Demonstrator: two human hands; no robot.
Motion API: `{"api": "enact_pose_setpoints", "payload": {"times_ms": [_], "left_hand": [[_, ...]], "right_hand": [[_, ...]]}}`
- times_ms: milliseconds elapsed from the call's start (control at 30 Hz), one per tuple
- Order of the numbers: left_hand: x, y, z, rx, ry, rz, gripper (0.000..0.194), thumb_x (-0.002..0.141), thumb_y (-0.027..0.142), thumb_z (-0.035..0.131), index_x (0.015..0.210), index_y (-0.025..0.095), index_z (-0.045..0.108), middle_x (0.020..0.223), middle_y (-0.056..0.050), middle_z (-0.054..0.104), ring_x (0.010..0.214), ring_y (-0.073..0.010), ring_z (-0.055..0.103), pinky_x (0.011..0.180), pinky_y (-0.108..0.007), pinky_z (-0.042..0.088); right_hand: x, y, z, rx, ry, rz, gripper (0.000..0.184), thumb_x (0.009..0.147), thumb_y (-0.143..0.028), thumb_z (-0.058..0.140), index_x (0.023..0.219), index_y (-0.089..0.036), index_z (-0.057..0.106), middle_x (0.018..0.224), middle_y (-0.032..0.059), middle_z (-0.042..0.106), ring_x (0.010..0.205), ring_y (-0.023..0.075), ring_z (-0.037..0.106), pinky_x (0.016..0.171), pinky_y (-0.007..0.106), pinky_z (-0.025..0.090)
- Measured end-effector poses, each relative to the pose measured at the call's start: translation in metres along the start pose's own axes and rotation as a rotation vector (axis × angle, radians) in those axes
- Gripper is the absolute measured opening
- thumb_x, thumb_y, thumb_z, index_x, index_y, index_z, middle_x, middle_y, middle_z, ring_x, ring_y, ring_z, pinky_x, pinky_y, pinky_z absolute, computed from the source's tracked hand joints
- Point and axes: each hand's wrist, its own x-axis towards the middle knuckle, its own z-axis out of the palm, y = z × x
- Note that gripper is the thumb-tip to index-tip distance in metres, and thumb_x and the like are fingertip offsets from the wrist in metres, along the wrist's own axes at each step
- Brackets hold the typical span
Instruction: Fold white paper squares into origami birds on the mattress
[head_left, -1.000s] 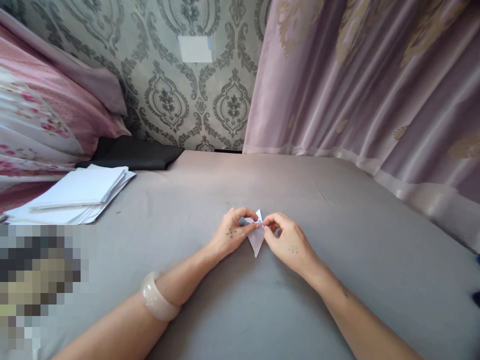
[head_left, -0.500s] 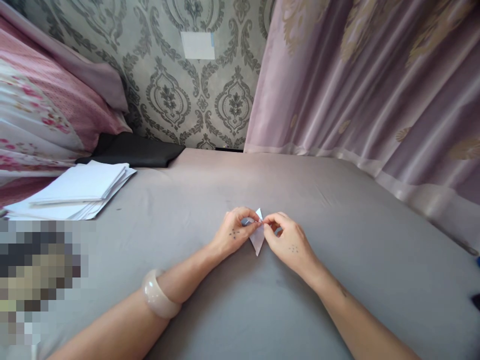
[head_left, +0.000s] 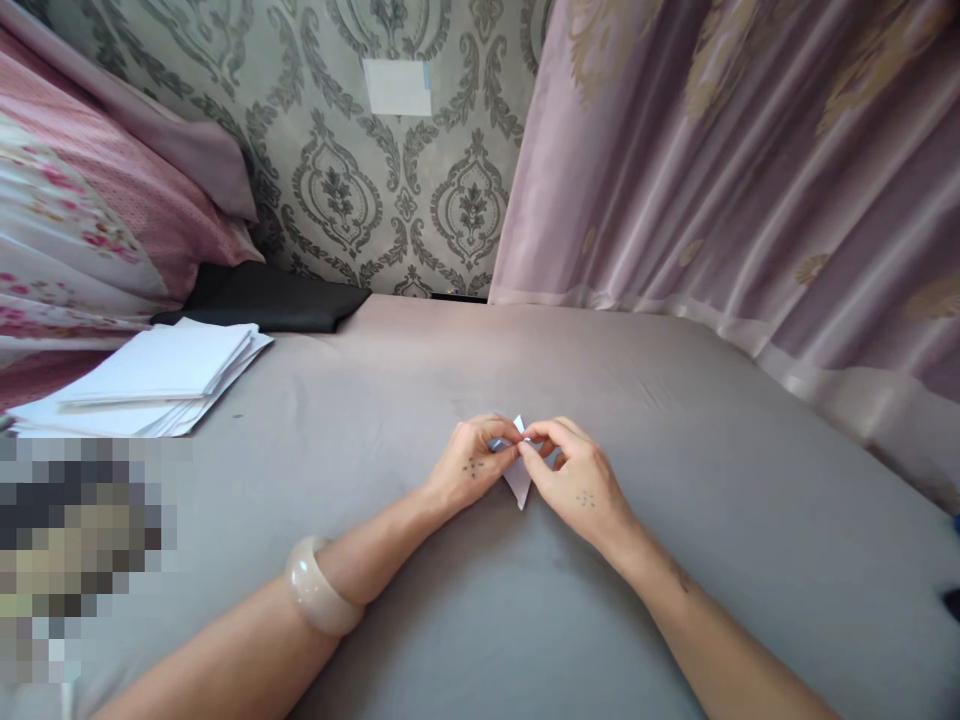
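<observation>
A small folded piece of white paper (head_left: 519,483), pointed at its lower end, rests on the grey bedsheet (head_left: 465,610) between my hands. My left hand (head_left: 469,463) pinches its upper left part with thumb and fingertips. My right hand (head_left: 577,482) pinches the upper right part, its fingers curled over the paper's top. The two hands touch at the fingertips, and they hide most of the paper. A pale bangle (head_left: 319,592) sits on my left wrist.
A stack of white paper sheets (head_left: 157,375) lies at the left on the sheet. Behind it are a black cushion (head_left: 266,300) and pink floral bedding (head_left: 82,210). Patterned wallpaper (head_left: 390,190) stands at the back, and a pink curtain (head_left: 735,180) hangs along the right.
My right hand's fingers have moved left over the top of the paper, covering more of it. The hands sit closer together.
</observation>
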Motion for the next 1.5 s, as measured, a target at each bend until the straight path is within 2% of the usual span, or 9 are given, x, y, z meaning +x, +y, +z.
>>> {"api": "enact_pose_setpoints", "payload": {"times_ms": [133,400,600,867,1033,1133,1233,1333,1500], "left_hand": [[0.001,0.000,0.000,0.022,-0.014,0.012,0.012,0.085,0.019,0.060,0.078,0.018,0.069,0.086,-0.006,0.071,0.083,-0.0173,0.065,0.080,-0.028,0.048],[0.001,0.000,0.000,0.048,-0.022,0.018,0.011,0.086,0.022,0.060,0.082,0.018,0.070,0.085,-0.005,0.071,0.082,-0.0175,0.064,0.079,-0.029,0.048],[0.002,-0.002,-0.001,0.042,-0.050,0.023,0.012,0.086,0.021,0.059,0.084,0.018,0.070,0.086,-0.005,0.070,0.083,-0.0174,0.063,0.079,-0.028,0.048],[0.003,0.001,-0.001,0.030,-0.076,-0.002,0.014,0.087,0.022,0.058,0.084,0.018,0.071,0.087,-0.005,0.071,0.084,-0.0179,0.065,0.079,-0.028,0.048],[0.003,0.001,0.000,0.006,-0.067,0.014,0.011,0.083,0.016,0.059,0.079,0.017,0.070,0.084,-0.005,0.071,0.083,-0.0177,0.065,0.078,-0.027,0.048],[0.003,0.001,0.000,0.026,-0.063,0.012,0.011,0.082,0.014,0.059,0.078,0.017,0.069,0.082,-0.005,0.070,0.081,-0.0171,0.065,0.077,-0.026,0.048],[0.003,0.001,0.000,0.030,-0.069,0.001,0.011,0.083,0.015,0.059,0.081,0.016,0.070,0.084,-0.005,0.070,0.082,-0.0172,0.065,0.076,-0.026,0.047],[0.003,0.002,-0.001,0.028,-0.073,0.000,0.011,0.084,0.017,0.059,0.085,0.017,0.071,0.087,-0.005,0.071,0.083,-0.0173,0.065,0.076,-0.026,0.047],[0.004,0.000,0.000,0.072,-0.082,0.015,0.011,0.085,0.018,0.061,0.086,0.018,0.072,0.087,-0.005,0.071,0.082,-0.0172,0.064,0.076,-0.027,0.047]], "right_hand": [[0.000,-0.002,-0.002,-0.043,0.003,-0.030,0.011,0.087,-0.022,0.053,0.084,-0.022,0.063,0.084,0.0017,0.064,0.073,0.0139,0.061,0.068,0.026,0.045],[0.002,-0.001,-0.009,-0.101,-0.071,-0.083,0.014,0.086,-0.015,0.050,0.090,-0.022,0.062,0.086,0.0021,0.066,0.078,0.0149,0.062,0.071,0.026,0.046],[0.004,0.002,-0.017,-0.155,-0.152,-0.158,0.018,0.089,-0.017,0.047,0.095,-0.024,0.063,0.095,0.0031,0.066,0.079,0.0140,0.062,0.072,0.025,0.045],[0.019,0.005,-0.030,-0.126,-0.331,-0.286,0.019,0.082,-0.011,0.046,0.086,-0.022,0.061,0.081,0.0007,0.060,0.068,0.0113,0.054,0.067,0.023,0.043],[0.021,0.000,-0.032,-0.051,-0.343,-0.221,0.011,0.082,-0.017,0.053,0.083,-0.021,0.062,0.078,-0.0001,0.062,0.067,0.0111,0.057,0.065,0.023,0.044],[0.020,0.001,-0.030,-0.067,-0.311,-0.186,0.013,0.084,-0.018,0.050,0.077,-0.021,0.062,0.075,-0.0003,0.062,0.065,0.0114,0.056,0.063,0.024,0.043],[0.020,0.003,-0.030,-0.107,-0.303,-0.166,0.012,0.084,-0.017,0.051,0.081,-0.022,0.062,0.078,0.0000,0.064,0.067,0.0120,0.058,0.064,0.025,0.043],[0.019,0.004,-0.032,-0.168,-0.314,-0.171,0.013,0.087,-0.018,0.052,0.090,-0.022,0.063,0.086,0.0010,0.065,0.071,0.0127,0.059,0.067,0.025,0.043],[0.020,0.003,-0.039,-0.305,-0.371,-0.237,0.015,0.092,-0.021,0.049,0.094,-0.023,0.063,0.088,0.0018,0.065,0.074,0.0136,0.060,0.067,0.025,0.042]]}}
